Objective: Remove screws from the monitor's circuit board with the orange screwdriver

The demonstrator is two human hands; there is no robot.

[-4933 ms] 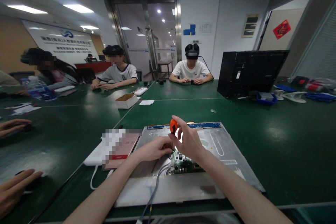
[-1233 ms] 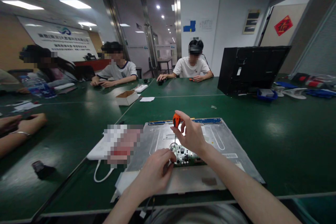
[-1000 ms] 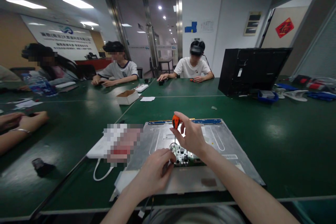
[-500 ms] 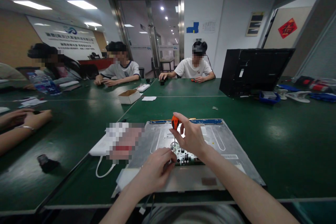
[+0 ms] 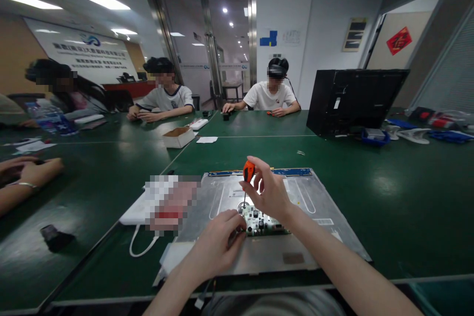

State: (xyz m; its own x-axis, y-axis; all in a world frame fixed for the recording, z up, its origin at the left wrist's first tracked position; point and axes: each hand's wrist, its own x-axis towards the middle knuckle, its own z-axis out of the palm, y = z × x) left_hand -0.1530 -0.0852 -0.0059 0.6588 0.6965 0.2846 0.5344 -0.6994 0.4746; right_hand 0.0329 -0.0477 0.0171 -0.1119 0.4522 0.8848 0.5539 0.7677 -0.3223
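This is a company office, with a green table (image 5: 385, 217) as workbench: at lower centre a bare circuit board (image 5: 260, 219) lies on a metal panel (image 5: 259, 256). Upper left, a white wall sign (image 5: 74, 45) carries a logo (image 5: 91, 40) and lines of lettering (image 5: 92, 55) near a red counter (image 5: 129, 89), beneath ceiling lights (image 5: 107, 3). 2 glass doors (image 5: 192, 54) in a metal frame (image 5: 253, 44) stand at upper centre. Across the middle, 3 people (image 5: 272, 96) in dark headsets (image 5: 278, 67) sit at the table; a black monitor (image 5: 355, 101) stands at right.

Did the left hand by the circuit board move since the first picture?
Yes: the bare left hand is now closer to the near edge of the flat, silver metal panel.
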